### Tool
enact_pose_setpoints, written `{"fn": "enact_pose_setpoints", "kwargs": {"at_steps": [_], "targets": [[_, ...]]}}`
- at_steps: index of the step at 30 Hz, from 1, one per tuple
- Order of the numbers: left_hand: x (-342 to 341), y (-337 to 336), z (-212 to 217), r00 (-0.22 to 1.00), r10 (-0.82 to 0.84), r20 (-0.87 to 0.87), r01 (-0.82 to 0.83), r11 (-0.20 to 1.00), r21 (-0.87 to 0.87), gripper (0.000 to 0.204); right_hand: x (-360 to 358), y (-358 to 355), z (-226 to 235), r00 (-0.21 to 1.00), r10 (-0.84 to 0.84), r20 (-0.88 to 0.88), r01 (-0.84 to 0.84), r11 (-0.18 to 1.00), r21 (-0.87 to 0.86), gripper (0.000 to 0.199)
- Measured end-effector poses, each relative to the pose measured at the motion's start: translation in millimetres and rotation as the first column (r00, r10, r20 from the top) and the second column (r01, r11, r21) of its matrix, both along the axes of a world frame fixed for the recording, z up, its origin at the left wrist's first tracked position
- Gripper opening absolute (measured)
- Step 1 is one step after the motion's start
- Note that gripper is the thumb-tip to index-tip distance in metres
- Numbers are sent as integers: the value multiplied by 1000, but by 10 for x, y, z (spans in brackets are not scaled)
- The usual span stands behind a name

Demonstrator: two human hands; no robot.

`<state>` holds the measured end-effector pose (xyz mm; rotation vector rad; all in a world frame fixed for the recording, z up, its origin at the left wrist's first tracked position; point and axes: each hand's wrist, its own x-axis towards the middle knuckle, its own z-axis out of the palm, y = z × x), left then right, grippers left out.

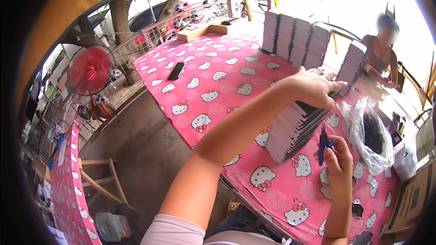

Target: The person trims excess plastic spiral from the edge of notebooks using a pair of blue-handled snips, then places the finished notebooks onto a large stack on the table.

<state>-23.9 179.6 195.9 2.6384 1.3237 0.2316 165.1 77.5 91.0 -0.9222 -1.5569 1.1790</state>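
A tall, leaning stack of spiral-bound notebooks (290, 131) stands on the pink table in front of me, its black coil edges facing right. My left hand (313, 87) lies over the top of this stack, fingers stretched out and apart. My left arm reaches across the table to it. Low on the right, my right hand (339, 161) is closed around small blue-handled pliers (323, 147), their dark jaws pointing up beside the coils. Something round and pale shows partly behind my right wrist.
More notebook stacks (290, 41) stand at the far edge, with another stack (352, 66) nearer right. A plastic bag (370, 138) holds black coils. A phone (176, 71) lies on the left of the tablecloth (218, 95). Another person (380, 56) sits far right. A red fan (91, 70) stands left.
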Motion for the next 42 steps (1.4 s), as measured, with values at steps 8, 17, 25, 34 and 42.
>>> {"fn": "enact_pose_setpoints", "kwargs": {"at_steps": [8,17,25,34,42], "targets": [[-5,7,-25,990,-122,65,119,992,38,40,-111,36,43,872,-393,292,101,728,678,43],[-52,82,-112,973,-139,186,139,990,18,57,-59,166,90,979,-20,204,-35,965,260,38],[-8,66,-77,985,-153,80,154,988,0,76,-24,207,-22,987,160,24,-160,987,-10,41],[-49,98,-121,961,-192,200,186,981,49,81,-169,191,-84,908,-346,238,75,692,718,39],[44,72,-104,980,-179,88,178,984,15,85,-25,302,-86,972,225,-61,-233,958,-166,37]]}}
